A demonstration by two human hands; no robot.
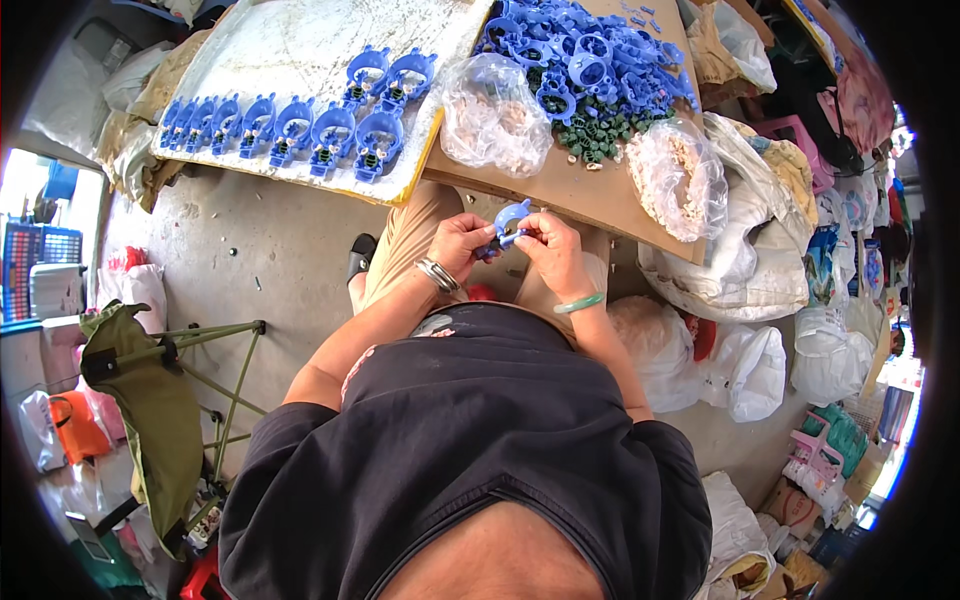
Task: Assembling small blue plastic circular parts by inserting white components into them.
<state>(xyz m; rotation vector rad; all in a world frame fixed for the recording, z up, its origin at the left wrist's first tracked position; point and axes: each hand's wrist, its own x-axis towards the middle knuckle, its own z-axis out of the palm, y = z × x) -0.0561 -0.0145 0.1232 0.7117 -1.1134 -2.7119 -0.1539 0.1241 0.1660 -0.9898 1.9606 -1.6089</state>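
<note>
Above my lap, both hands are on one blue plastic ring-shaped figure piece (514, 213). My left hand (463, 246) pinches its lower left side, where a small dark part shows by the fingertips. From the other side, my right hand (556, 255) grips the ring's lower right with thumb and fingers. Whatever else lies between the fingertips is too small to make out. Ahead of my hands, a heap of similar blue pieces (590, 65) covers the brown board (610, 210), with small dark green parts (592, 136) at its near edge.
On the white tray (270, 60) at left, several blue pieces (331, 138) stand in a row. Clear bags of small cream bits (494, 112) (676, 178) rest on the board. A green folding chair (150, 400) stands at left; a white sack (740, 250) and plastic bags are at right.
</note>
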